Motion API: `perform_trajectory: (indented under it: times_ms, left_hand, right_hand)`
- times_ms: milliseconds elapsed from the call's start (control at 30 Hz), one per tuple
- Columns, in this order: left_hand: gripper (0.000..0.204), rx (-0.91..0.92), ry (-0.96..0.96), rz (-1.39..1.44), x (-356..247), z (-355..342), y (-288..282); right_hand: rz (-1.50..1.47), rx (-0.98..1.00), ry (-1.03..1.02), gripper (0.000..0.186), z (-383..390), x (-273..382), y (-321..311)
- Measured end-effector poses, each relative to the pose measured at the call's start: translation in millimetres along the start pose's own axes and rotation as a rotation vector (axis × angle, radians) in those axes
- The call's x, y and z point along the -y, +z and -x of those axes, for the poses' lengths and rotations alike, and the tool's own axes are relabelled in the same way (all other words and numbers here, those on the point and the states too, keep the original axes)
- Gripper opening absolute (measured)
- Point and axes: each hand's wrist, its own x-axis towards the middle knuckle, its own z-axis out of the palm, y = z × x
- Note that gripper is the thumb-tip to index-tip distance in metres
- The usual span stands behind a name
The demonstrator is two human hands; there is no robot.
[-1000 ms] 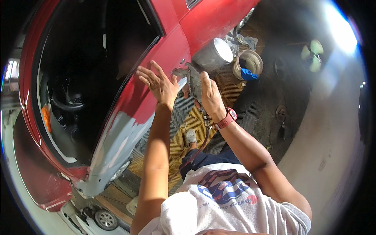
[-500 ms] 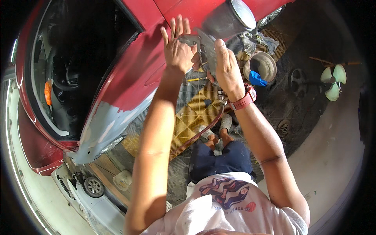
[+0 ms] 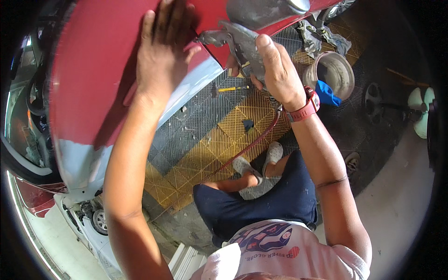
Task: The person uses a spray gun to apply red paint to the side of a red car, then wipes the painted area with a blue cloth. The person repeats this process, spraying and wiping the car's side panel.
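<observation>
My left hand (image 3: 163, 63) is stretched flat over a red car panel (image 3: 102, 60), fingers apart and their tips smeared by motion. Whether the palm touches the paint I cannot tell. In my right hand (image 3: 282, 79) is a worn grey spray gun (image 3: 240, 42), gripped by its handle. Its dark cup (image 3: 259, 14) sits above the body, cut off by the upper edge. The nozzle points left, toward the panel beside my left hand. A reddish hose (image 3: 254, 143) runs down from the handle. Bare pale-grey patches (image 3: 81, 161) show along the panel's lower edge.
On the grey and yellow grid floor (image 3: 219, 135) lies a yellow-handled tool (image 3: 233, 88). At right stand a bucket (image 3: 343, 70) with a blue cloth (image 3: 327, 93) over its rim, crumpled rags (image 3: 312, 37) and a pale-bladed fan (image 3: 420, 112). The hose crosses near my feet.
My left hand has moved left, away from the spray gun and across the red panel. The view has shifted along the car. My right hand keeps hold of the spray gun.
</observation>
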Motion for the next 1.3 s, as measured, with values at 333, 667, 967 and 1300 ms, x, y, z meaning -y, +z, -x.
perform_trajectory:
  times_ms: [333,667,967,1300]
  left_hand:
    - [0.103,0.301,0.050,-0.518,-132,119,222]
    - [0.094,0.117,-0.143,-0.061,-143,143,236]
    - [0.101,-0.261,-0.319,-0.288,-70,95,124]
    - [0.097,-0.252,-0.368,-0.264,-31,239,90]
  right_hand:
    - [0.004,-0.038,0.045,0.073,74,-214,-28]
    - [-0.146,-0.028,-0.007,0.073,98,-188,5]
    - [-0.096,0.040,-0.177,0.081,87,-127,55]
    - [-0.044,0.202,-0.170,0.072,111,-111,91]
